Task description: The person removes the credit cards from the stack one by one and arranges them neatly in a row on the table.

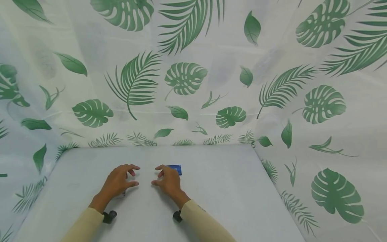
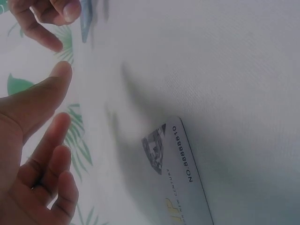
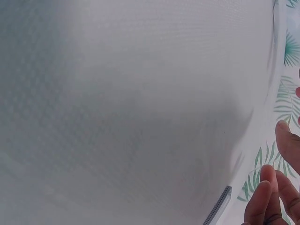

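Note:
Both hands are raised over a white table, facing each other with a gap between their fingertips. My left hand [image 1: 117, 181] has loosely bent fingers, thumb apart from them, and holds nothing. Close below it lies a silvery-white card [image 2: 187, 183], printed with a number, gold letters and a dark gem-like picture; the head view shows only a sliver of it. My right hand [image 1: 170, 182] is likewise loosely bent around nothing. Just beyond it a flat blue card-like thing [image 1: 176, 169] is partly hidden by the hand. In the right wrist view, a thin grey edge [image 3: 218, 206] shows near the right fingers.
The white-covered table [image 1: 223, 195] reaches back to a hanging sheet [image 1: 193, 124] printed with green leaves, which also stands along the left and right sides. A black wrist device [image 1: 109, 216] sits on the left wrist, another [image 1: 177, 216] on the right.

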The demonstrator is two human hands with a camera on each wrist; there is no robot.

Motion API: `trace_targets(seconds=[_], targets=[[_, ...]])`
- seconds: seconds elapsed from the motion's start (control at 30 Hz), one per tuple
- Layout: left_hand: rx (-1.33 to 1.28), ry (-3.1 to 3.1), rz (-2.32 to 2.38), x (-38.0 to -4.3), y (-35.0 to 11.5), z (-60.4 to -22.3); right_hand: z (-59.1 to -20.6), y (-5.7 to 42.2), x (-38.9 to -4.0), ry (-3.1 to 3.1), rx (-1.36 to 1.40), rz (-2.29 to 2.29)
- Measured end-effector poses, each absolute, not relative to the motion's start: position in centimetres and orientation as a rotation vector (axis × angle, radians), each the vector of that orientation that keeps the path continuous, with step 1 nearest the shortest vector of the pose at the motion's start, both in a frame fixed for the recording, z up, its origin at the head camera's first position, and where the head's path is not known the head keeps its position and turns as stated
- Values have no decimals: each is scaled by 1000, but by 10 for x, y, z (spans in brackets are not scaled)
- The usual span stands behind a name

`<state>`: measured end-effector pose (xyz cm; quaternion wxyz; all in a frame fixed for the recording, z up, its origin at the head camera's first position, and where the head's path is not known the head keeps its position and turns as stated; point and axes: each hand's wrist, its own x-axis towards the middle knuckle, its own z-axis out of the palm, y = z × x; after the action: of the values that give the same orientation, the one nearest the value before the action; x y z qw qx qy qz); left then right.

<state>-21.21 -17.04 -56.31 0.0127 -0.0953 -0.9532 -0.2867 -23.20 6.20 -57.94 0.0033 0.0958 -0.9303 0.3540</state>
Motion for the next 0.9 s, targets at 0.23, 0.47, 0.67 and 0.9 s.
trace_targets(seconds=[0.23, 0.47, 0.67, 0.9], targets=[[-311, -2962, -893, -214, -169, -562, -577, 64, -232, -2911, 302, 1104], [-338, -2940, -915, -218, -166, -560, -575, 65, -232, -2916, 289, 1098], [-349, -2929, -933, -221, -164, -558, -574, 69, -233, -2902, 297, 1072], [-404, -2903, -936, -223, -163, -558, -577, 74, -234, -2873, 315, 1039]])
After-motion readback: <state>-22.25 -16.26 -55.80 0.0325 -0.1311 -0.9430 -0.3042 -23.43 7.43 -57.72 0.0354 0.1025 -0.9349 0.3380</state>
